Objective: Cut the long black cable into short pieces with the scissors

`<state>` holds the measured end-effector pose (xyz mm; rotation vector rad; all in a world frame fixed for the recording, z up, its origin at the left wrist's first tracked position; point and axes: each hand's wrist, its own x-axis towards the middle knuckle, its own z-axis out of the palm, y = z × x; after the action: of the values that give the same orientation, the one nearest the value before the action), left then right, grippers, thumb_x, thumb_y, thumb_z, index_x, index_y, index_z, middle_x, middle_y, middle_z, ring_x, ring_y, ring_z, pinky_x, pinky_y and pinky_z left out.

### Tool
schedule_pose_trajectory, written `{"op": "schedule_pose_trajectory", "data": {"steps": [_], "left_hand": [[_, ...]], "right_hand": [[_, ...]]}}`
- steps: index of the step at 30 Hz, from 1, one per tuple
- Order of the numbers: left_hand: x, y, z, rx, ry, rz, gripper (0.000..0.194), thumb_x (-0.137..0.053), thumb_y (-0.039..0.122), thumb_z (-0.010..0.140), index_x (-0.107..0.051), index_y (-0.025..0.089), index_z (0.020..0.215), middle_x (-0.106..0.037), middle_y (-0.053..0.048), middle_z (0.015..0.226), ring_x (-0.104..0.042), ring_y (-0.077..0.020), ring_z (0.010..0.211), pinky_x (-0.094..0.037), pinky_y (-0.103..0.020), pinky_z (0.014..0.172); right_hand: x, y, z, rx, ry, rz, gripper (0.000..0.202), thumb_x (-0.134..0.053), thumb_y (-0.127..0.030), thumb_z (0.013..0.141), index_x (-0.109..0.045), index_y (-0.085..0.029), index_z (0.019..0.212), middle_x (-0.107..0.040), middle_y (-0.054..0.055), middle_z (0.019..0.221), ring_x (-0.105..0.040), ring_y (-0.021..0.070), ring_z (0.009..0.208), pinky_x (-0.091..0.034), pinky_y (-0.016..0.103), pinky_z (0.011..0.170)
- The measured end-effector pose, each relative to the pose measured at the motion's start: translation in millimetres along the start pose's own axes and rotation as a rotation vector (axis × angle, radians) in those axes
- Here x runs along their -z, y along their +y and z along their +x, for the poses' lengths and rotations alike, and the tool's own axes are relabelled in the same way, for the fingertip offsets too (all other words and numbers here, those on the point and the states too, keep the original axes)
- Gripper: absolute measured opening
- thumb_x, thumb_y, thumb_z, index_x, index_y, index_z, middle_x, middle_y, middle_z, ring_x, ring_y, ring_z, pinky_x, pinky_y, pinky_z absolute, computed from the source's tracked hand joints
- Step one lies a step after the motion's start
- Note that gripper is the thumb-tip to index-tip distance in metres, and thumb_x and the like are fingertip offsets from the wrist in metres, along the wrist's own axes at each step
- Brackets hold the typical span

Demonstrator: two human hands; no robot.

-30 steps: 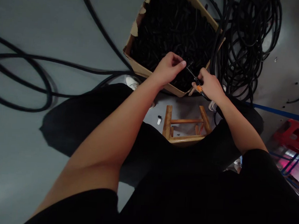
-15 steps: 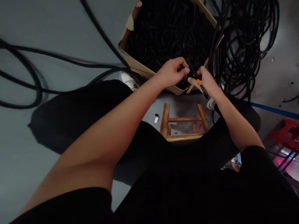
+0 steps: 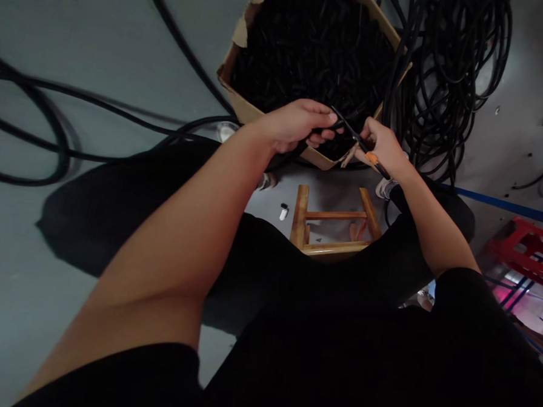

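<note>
The left hand (image 3: 303, 125) is closed on a smooth, round black hose (image 3: 332, 125) over the near edge of the box. The right hand (image 3: 380, 145) grips a slim dark tool (image 3: 363, 146) with an orange patch, its narrow tip crossing the hose by the left fingers. The box (image 3: 248, 109) is tan cardboard, torn ragged along its rim, and holds a heap of short, dull black pieces (image 3: 306, 53). Beside it on the smooth grey floor (image 3: 139, 32) lies a tangled coil of black hose (image 3: 450, 85). Nearer is a wooden stool (image 3: 335, 249); a red plastic stool (image 3: 526, 250) stands at right.
</note>
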<state>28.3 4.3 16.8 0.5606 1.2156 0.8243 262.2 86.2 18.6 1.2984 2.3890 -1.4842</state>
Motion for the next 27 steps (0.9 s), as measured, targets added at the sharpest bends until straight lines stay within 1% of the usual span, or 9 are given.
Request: {"op": "schedule_pose_trajectory", "data": {"steps": [2, 5, 9, 12, 15, 18, 21, 24, 27], "left_hand": [[-3.9, -3, 1, -0.034, -0.001, 0.031, 0.019, -0.073, 0.022, 0.099, -0.07, 0.018, 0.081, -0.062, -0.003, 0.07, -0.053, -0.0132, 0.059, -0.04, -0.028, 0.058], [-11.9, -16, 12, -0.126, 0.083, 0.154, 0.02, -0.077, 0.021, 0.094, -0.064, 0.021, 0.077, -0.064, -0.003, 0.069, -0.062, -0.0173, 0.068, -0.048, -0.028, 0.064], [-14.4, -31, 23, -0.235, 0.253, 0.337, 0.021, -0.082, 0.025, 0.086, -0.062, 0.024, 0.08, -0.069, -0.005, 0.078, -0.074, -0.0292, 0.103, -0.059, -0.035, 0.09], [-10.4, -29, 19, -0.223, 0.338, 0.501, 0.019, -0.083, 0.028, 0.083, -0.065, 0.026, 0.089, -0.077, -0.007, 0.1, -0.072, -0.0345, 0.121, -0.056, -0.043, 0.107], [-8.0, -21, 13, -0.197, 0.363, 0.61, 0.02, -0.082, 0.034, 0.084, -0.068, 0.028, 0.097, -0.08, -0.007, 0.112, -0.071, -0.0357, 0.122, -0.054, -0.048, 0.109], [-7.7, -12, 13, -0.184, 0.372, 0.571, 0.026, -0.082, 0.044, 0.088, -0.068, 0.026, 0.1, -0.079, -0.005, 0.103, -0.068, -0.0319, 0.118, -0.052, -0.047, 0.107], [-7.4, 0, 13, -0.161, 0.361, 0.429, 0.034, -0.076, 0.055, 0.097, -0.063, 0.024, 0.099, -0.069, 0.001, 0.083, -0.062, -0.0246, 0.113, -0.05, -0.042, 0.103], [-7.5, 11, 11, -0.126, 0.321, 0.288, 0.036, -0.072, 0.052, 0.101, -0.054, 0.023, 0.093, -0.057, 0.003, 0.072, -0.058, -0.0204, 0.107, -0.049, -0.038, 0.097], [-8.3, 17, 8, -0.108, 0.271, 0.226, 0.039, -0.074, 0.048, 0.101, -0.046, 0.024, 0.087, -0.05, 0.003, 0.067, -0.057, -0.0192, 0.102, -0.05, -0.037, 0.094]], "right_hand": [[0, 0, -1, -0.002, -0.011, -0.011, 0.036, -0.082, -0.043, 0.087, -0.051, -0.027, 0.098, -0.059, 0.0, 0.087, -0.06, 0.0231, 0.086, -0.059, 0.043, 0.084], [-2, -1, 0, -0.03, -0.018, -0.04, 0.034, -0.08, -0.04, 0.089, -0.051, -0.027, 0.101, -0.059, -0.001, 0.089, -0.061, 0.0225, 0.087, -0.057, 0.042, 0.086], [-9, -1, 5, -0.097, 0.03, -0.092, 0.035, -0.08, -0.035, 0.087, -0.047, -0.027, 0.095, -0.058, -0.003, 0.086, -0.061, 0.0207, 0.084, -0.054, 0.039, 0.085], [-13, -1, 7, -0.128, 0.078, -0.066, 0.039, -0.083, -0.039, 0.086, -0.046, -0.027, 0.09, -0.056, -0.004, 0.08, -0.061, 0.0202, 0.08, -0.052, 0.037, 0.08], [-14, -1, 6, -0.113, 0.092, -0.028, 0.044, -0.084, -0.051, 0.089, -0.046, -0.028, 0.091, -0.054, -0.004, 0.078, -0.062, 0.0196, 0.077, -0.053, 0.036, 0.077], [-11, 3, 5, -0.1, 0.058, -0.008, 0.039, -0.079, -0.051, 0.093, -0.049, -0.028, 0.098, -0.058, -0.003, 0.08, -0.062, 0.0194, 0.076, -0.054, 0.036, 0.077], [-3, 8, 4, -0.069, 0.029, -0.092, 0.033, -0.075, -0.048, 0.094, -0.054, -0.027, 0.107, -0.065, -0.001, 0.085, -0.065, 0.0229, 0.08, -0.057, 0.042, 0.082], [4, 6, 1, -0.003, 0.025, -0.276, 0.033, -0.073, -0.045, 0.093, -0.059, -0.025, 0.115, -0.073, 0.006, 0.103, -0.07, 0.0296, 0.095, -0.058, 0.048, 0.09], [6, -5, -3, 0.055, -0.002, -0.395, 0.034, -0.069, -0.041, 0.093, -0.062, -0.024, 0.122, -0.075, 0.011, 0.121, -0.072, 0.0334, 0.105, -0.058, 0.049, 0.092]]}}
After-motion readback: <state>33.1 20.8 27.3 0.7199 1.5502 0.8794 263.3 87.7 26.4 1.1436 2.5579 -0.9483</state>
